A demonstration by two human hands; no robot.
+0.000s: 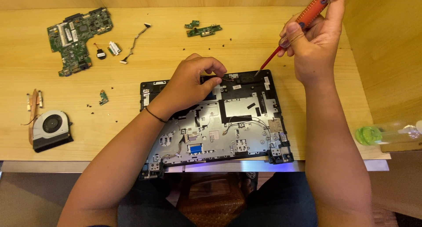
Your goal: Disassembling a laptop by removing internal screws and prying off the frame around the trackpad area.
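Red-handled screwdriver [303, 22] is pinched in your right hand [314, 47], its tip at the laptop chassis [220, 126] far edge. Your left hand [191, 84] curls over a cable there. Motherboard [78, 38] and fan [50, 129] lie removed at left; chassis parts remain.

You have small white rectangular labels [237, 87] stuck along the far edge of the opened laptop base [246, 121], and one white sticker [146, 100] at its far-left corner.

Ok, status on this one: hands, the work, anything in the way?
Right hand holds red screwdriver, tip at laptop chassis top edge. Left hand braces chassis. Loose screws nearby.
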